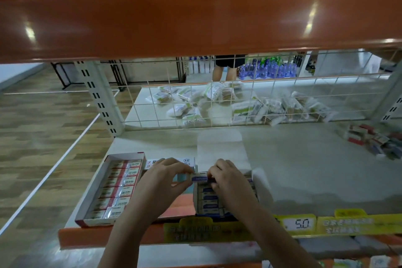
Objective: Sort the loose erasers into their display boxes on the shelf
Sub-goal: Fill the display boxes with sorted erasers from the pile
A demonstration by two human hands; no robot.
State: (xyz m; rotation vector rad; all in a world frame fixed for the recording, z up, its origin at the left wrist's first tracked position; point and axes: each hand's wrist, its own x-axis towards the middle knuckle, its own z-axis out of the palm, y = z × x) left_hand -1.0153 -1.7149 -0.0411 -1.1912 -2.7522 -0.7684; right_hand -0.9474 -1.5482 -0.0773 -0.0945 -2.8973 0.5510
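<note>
A white eraser with a blue sleeve [199, 177] is held between both hands above the far end of the blue display box [208, 202], which holds rows of the same erasers. My left hand [165, 183] pinches its left end. My right hand [228, 183] pinches its right end and covers part of the box. To the left stands a red display box [91, 198] filled with red-sleeved erasers. A pile of loose erasers [374, 139] lies at the far right of the shelf [304, 159].
A white box lid flap [219, 148] stands up behind the blue box. A wire grid [239, 102] closes the shelf's back, with white packets behind it. An orange beam [195, 22] runs overhead. Yellow price tags [300, 224] line the front edge. A person's legs [226, 69] stand beyond.
</note>
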